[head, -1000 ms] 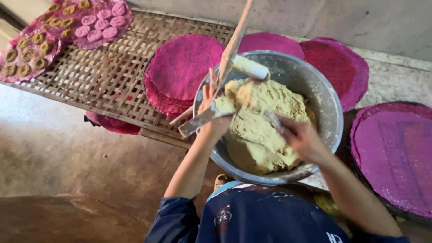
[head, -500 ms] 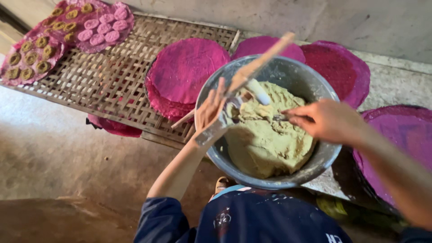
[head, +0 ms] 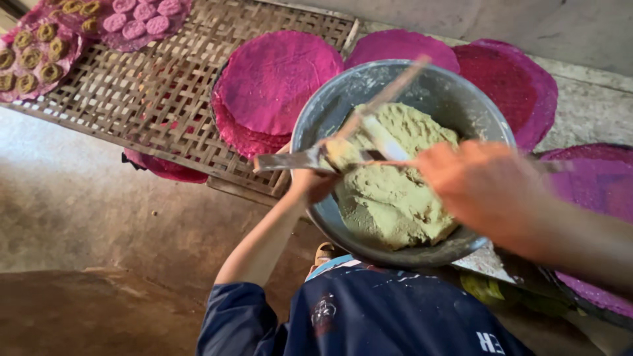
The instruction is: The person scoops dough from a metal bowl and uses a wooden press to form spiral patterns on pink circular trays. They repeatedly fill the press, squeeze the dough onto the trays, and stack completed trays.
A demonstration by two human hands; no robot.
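A woven bamboo rack [head: 125, 112] filled the upper left of the head view, carrying a stack of round magenta mats [head: 273, 82] and, at its far corner, smaller mats set with pressed cakes [head: 39, 49] — some greenish, some pink. More magenta mats [head: 521, 86] lay behind and to the right of a large grey metal basin [head: 316, 125], which sat at the rack's near edge above the concrete floor [head: 72, 211]. Inside the basin lay a heavy mound of pale green dough [head: 395, 198], heaped toward its right side.

The person, in a dark blue top [head: 376, 316], leaned over the basin. The left hand [head: 313, 184] was closed round the near end of a flat, dough-caked wooden paddle [head: 290, 160], its fingers wrapped tight, holding it level across the basin's near-left rim. The right hand [head: 484, 181] was blurred; it looked closed on a thin stick [head: 386, 99] slanting up over the dough, though how firmly could not be told.

Half a second earlier that right hand had been further back along the rim; it had since swept in close to the camera, and a lump of dough [head: 343, 153] sat where the two tools crossed — a sign, seemingly, that dough was being scraped from one tool with the other, above the mound.
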